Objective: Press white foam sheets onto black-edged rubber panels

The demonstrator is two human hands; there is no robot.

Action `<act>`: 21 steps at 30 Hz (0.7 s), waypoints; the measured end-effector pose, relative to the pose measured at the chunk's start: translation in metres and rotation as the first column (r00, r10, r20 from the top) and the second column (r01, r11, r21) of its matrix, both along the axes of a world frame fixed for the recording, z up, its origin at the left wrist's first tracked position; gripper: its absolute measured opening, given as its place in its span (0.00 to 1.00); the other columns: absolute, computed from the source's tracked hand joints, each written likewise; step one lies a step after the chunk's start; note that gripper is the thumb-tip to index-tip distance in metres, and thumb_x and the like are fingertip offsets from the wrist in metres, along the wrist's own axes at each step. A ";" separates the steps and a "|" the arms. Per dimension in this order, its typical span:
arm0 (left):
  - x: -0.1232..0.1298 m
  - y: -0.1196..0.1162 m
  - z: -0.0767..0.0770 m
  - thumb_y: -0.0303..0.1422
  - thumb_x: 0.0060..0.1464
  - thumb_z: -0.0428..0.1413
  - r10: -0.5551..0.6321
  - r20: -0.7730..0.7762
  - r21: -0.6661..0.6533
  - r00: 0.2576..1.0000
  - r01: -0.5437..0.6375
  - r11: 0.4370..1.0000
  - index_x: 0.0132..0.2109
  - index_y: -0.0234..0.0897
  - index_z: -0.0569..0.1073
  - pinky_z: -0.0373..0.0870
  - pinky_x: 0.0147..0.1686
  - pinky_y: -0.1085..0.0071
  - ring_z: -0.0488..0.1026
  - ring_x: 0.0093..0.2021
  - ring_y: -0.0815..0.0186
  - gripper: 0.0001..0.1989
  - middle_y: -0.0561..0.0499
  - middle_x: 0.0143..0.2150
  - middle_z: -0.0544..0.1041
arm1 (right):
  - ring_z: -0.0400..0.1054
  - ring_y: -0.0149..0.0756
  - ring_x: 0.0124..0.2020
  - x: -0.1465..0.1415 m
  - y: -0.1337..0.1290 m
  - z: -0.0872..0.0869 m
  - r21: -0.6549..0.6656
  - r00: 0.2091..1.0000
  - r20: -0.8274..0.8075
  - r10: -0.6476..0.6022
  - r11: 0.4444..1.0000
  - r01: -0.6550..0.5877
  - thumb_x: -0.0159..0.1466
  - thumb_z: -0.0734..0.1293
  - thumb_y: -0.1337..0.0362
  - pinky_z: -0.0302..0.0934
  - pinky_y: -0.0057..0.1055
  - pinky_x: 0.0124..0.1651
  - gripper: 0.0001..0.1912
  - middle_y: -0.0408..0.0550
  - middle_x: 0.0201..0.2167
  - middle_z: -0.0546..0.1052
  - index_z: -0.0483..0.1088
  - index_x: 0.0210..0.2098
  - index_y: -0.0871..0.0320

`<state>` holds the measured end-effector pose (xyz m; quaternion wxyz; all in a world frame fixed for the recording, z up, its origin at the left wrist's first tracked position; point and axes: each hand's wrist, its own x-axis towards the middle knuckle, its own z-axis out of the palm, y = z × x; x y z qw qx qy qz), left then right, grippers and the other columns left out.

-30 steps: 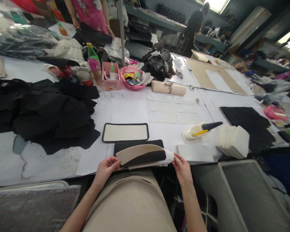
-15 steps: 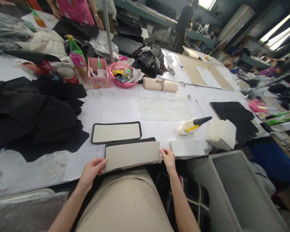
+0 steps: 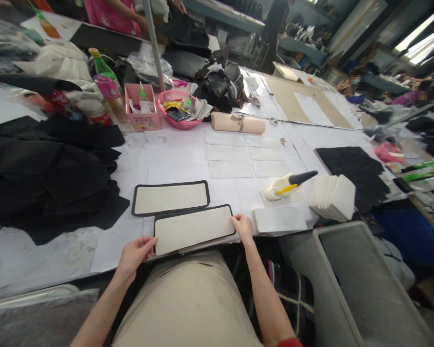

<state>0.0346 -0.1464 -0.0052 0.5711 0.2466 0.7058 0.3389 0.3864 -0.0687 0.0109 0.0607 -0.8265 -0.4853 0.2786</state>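
Note:
A cream rectangular board (image 3: 193, 230) with rounded corners lies over a black sheet (image 3: 232, 212) at the table's front edge, the black showing along its top and right side. My left hand (image 3: 137, 253) pinches the board's left end between thumb and fingers. At the opposite end, my right hand (image 3: 243, 226) grips the board's right edge, its fingers closed. Just behind is a second cream board (image 3: 171, 198) framed by a black border. To the right of my right hand rests a stack of whitish rectangular pieces (image 3: 280, 220).
A glue-coated holder with a dark-handled tool and yellow brush (image 3: 287, 190) stands near a white block stack (image 3: 332, 196). Black sheets (image 3: 39, 178) pile up at left. Behind are a pink basket (image 3: 183, 124) and a pink box (image 3: 143, 120). A grey bin (image 3: 354, 229) stands at lower right.
The cream board's right end has moved left and up, so it now lies within the black sheet's outline. My right hand has moved with it; my left hand has shifted slightly left.

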 end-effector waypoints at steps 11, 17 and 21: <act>0.006 0.008 -0.006 0.48 0.34 0.66 0.017 -0.031 -0.011 0.999 -0.017 1.000 0.31 0.32 0.73 0.52 0.16 0.78 0.58 0.15 0.74 0.24 0.58 0.14 0.66 | 0.73 0.40 0.37 -0.001 0.010 -0.006 -0.067 0.999 0.034 0.002 0.998 0.000 0.58 0.63 0.59 0.59 0.27 0.34 0.12 0.49 0.33 0.80 0.78 0.32 0.55; 0.010 0.010 -0.009 0.49 0.32 0.66 0.047 -0.055 -0.004 0.997 -0.047 0.999 0.29 0.32 0.73 0.53 0.16 0.77 0.59 0.15 0.75 0.24 0.58 0.14 0.66 | 0.74 0.40 0.34 0.003 0.012 -0.011 -0.073 1.000 0.011 0.011 0.997 -0.010 0.58 0.63 0.59 0.58 0.27 0.32 0.12 0.48 0.29 0.80 0.78 0.31 0.55; 0.014 0.013 -0.006 0.49 0.30 0.65 0.073 -0.049 -0.008 0.996 -0.074 0.997 0.26 0.33 0.72 0.51 0.15 0.77 0.58 0.14 0.75 0.23 0.58 0.14 0.66 | 0.74 0.38 0.30 0.007 0.013 -0.015 -0.068 0.999 -0.030 0.026 0.997 -0.028 0.57 0.63 0.59 0.58 0.26 0.30 0.12 0.47 0.25 0.79 0.77 0.30 0.56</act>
